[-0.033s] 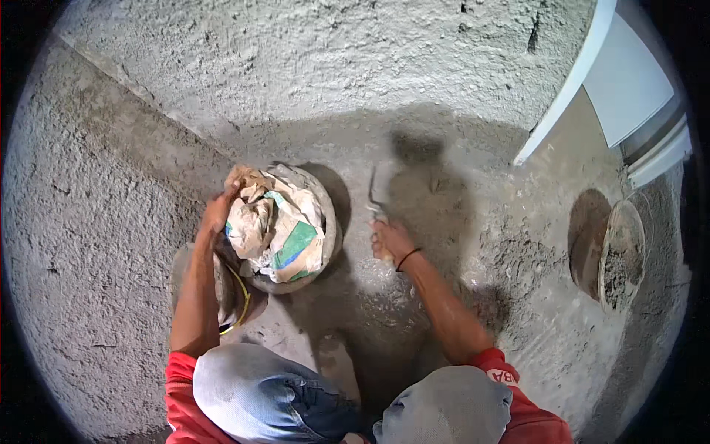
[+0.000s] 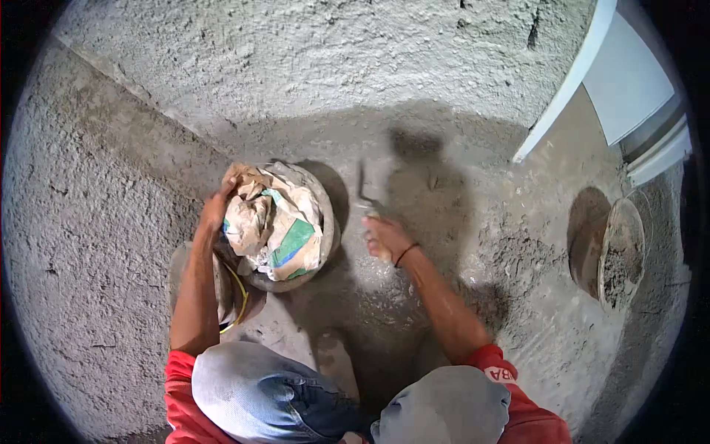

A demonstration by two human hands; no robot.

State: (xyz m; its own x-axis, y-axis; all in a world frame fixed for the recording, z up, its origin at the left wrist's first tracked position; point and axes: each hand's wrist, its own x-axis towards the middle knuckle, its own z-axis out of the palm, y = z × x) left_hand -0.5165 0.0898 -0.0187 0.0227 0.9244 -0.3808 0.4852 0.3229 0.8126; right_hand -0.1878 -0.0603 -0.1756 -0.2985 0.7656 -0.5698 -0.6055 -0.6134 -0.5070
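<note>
A crumpled paper sack [image 2: 296, 203], tan and white with green and blue patches, fills the top of a round grey tub [image 2: 330, 222] left of centre. At the sack's left edge, my left hand [image 2: 217, 209] is closed on the bunched paper. My right hand [image 2: 388, 238], with a dark band at the wrist, grips the handle of a trowel [image 2: 362, 181]. Its blade is seen nearly edge-on and points away from me, above the floor and right of the tub. The tub's inside is hidden under the sack.
Beside my left forearm stands another container with a yellow handle or cord [image 2: 244, 300], partly hidden. A mortar-crusted bucket [image 2: 621, 255] is at the far right. Rough plastered walls [image 2: 333, 59] rise ahead and left; a white frame edge [image 2: 566, 89] meets the floor at the right.
My right hand and the trowel have shifted slightly left, and the blade has turned a little. My left hand and the sack have hardly moved.
</note>
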